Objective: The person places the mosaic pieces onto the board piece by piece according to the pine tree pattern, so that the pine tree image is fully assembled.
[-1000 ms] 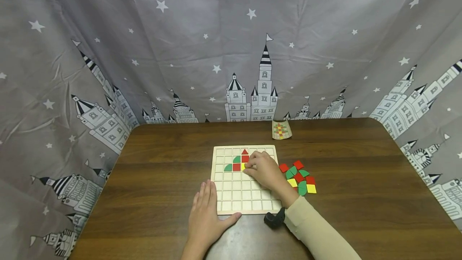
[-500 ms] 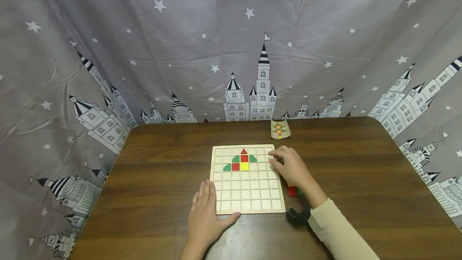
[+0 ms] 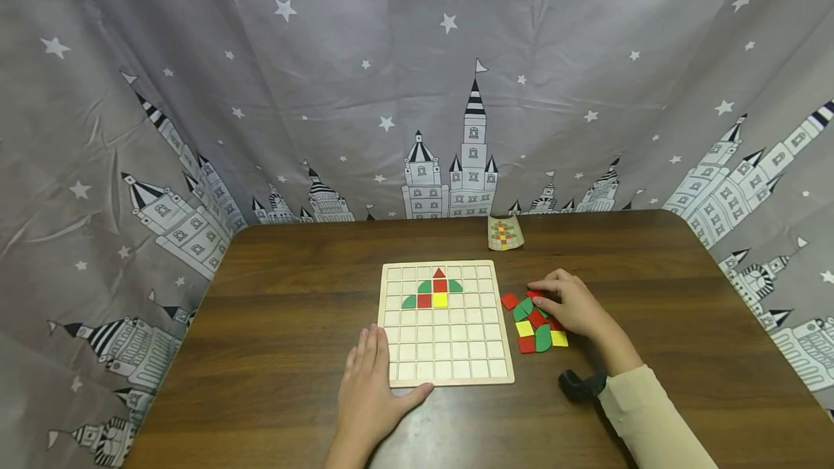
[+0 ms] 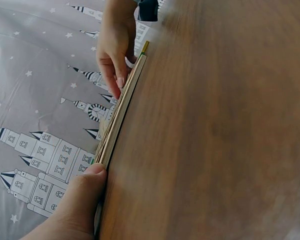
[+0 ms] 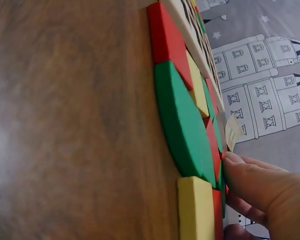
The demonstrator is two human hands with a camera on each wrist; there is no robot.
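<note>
Fingers (image 3: 371,353) of the left hand (image 3: 374,393) lie straight along the left edge of the wooden grid board (image 3: 451,350), which holds a tile pattern (image 3: 439,300) on the counter (image 3: 293,295). To its right, the right hand (image 3: 576,306) bends its fingers at a red tile (image 3: 534,294) among loose tiles (image 3: 543,339); whether they grip it, I cannot tell. Tile-picking seems in hand; the next move likely calls for lifting one cleanly.

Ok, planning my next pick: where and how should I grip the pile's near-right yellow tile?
Likely grip the yellow tile by its near right corner, from that side: edges there stand free; a green tile and red tile crowd the others.
</note>
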